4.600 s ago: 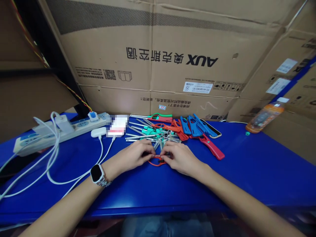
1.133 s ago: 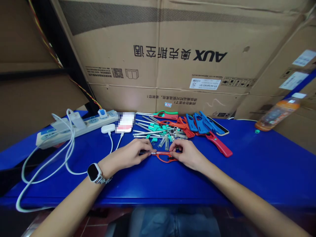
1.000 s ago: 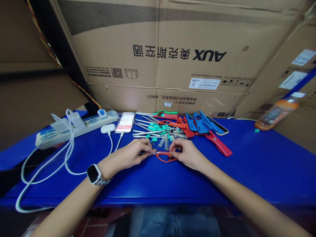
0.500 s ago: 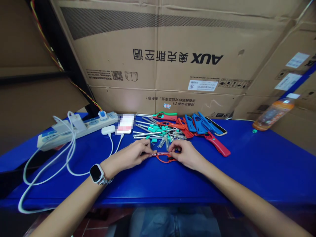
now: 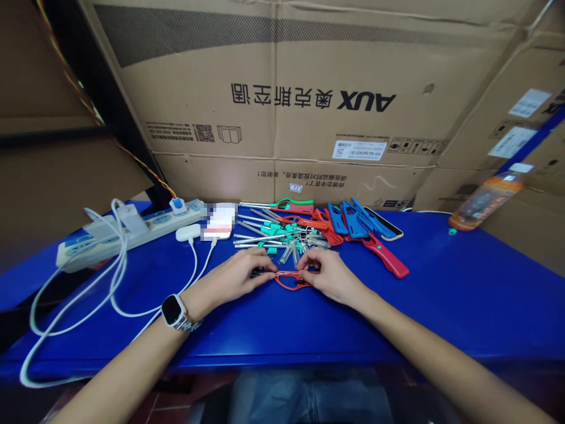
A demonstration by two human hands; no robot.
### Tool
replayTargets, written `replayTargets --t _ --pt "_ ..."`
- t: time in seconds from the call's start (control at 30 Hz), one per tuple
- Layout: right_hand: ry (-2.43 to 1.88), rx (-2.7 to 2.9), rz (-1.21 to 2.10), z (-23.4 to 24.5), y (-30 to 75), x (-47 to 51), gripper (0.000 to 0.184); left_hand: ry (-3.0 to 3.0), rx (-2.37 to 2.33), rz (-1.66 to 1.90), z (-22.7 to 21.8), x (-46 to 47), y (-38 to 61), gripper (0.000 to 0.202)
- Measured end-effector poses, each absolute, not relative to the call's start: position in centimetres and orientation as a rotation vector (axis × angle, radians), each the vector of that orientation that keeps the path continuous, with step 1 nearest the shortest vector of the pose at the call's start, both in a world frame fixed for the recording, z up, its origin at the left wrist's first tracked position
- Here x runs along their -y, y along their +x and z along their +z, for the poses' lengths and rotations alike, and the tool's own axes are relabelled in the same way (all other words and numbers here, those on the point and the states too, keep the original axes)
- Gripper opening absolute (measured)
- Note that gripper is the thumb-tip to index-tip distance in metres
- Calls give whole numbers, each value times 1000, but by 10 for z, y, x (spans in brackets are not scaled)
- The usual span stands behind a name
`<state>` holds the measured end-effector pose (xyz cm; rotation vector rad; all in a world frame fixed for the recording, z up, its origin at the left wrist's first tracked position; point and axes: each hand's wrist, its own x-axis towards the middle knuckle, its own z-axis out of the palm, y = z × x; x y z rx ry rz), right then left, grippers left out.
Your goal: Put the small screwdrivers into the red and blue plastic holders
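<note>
An orange lighter casing (image 5: 286, 287) with a looped trigger guard lies between my hands on the blue table. My left hand (image 5: 241, 274) is closed, thumb and fingers pinching the casing's left end, where a thin metal rod shows. At the right end, my right hand (image 5: 329, 274) is closed in a pinch, with thin wire-like strands running between the two sets of fingertips. A small dark part sits in the casing by my right fingers. Just behind lies a pile of lighter parts: metal tubes (image 5: 251, 238), green pieces (image 5: 273, 229) and clear fuel tanks (image 5: 289, 254).
Blue lighter casings (image 5: 353, 221), a red casing (image 5: 388, 257) and an assembled red-green lighter (image 5: 293, 206) lie behind. A power strip (image 5: 163, 221), white cables (image 5: 119, 271) and a phone (image 5: 220, 221) are left. An orange drink bottle (image 5: 489, 197) leans against the cardboard (image 5: 198, 176).
The view has shifted slightly. My right fingertips have moved a little left along the casing, closer to my left fingers; both hands keep their pinch.
</note>
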<state>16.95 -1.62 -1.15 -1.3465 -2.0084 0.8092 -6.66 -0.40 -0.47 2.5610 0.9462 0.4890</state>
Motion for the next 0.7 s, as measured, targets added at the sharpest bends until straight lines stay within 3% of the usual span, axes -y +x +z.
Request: replayTargets --t 0.37,0.7 --pt "-1322 2013 732 -16 168 15 11 2627 -902 428 3 -4 -52 20" --pt "-1165 2070 599 -8 182 25 17 3113 -866 232 1 9 -44 19"
